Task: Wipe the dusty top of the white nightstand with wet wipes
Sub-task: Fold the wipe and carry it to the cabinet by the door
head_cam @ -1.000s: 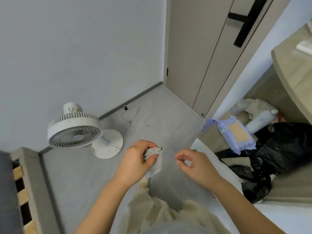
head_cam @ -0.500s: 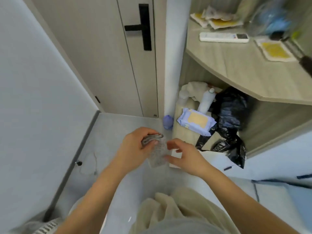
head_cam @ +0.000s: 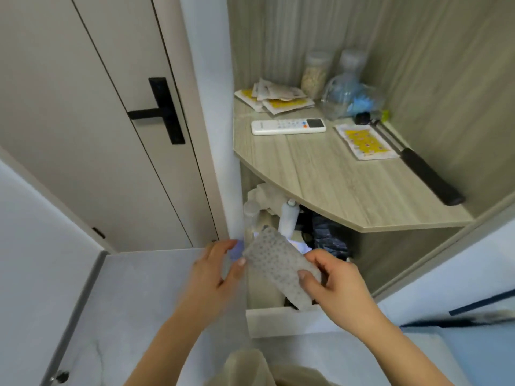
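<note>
My right hand (head_cam: 337,280) pinches the wipe (head_cam: 280,270); left hand (head_cam: 216,270), blurred, seems open beside it. Unfolding step; next, press it flat on the nightstand (head_cam: 278,320).

A: Light soft, even, daylight-like; no hard glare. Faint sheen on the wooden shelf (head_cam: 328,174) at upper right.

B: Shadows?

A: Deep under that shelf at centre. Weak ones elsewhere.

B: Sharpness?

A: The left hand (head_cam: 214,271) smears with motion blur, the wet wipe (head_cam: 278,267) slightly too. Jars at top right soft. Wide-angle bend: the door (head_cam: 83,112) edges lean and curve toward the frame's left.
</note>
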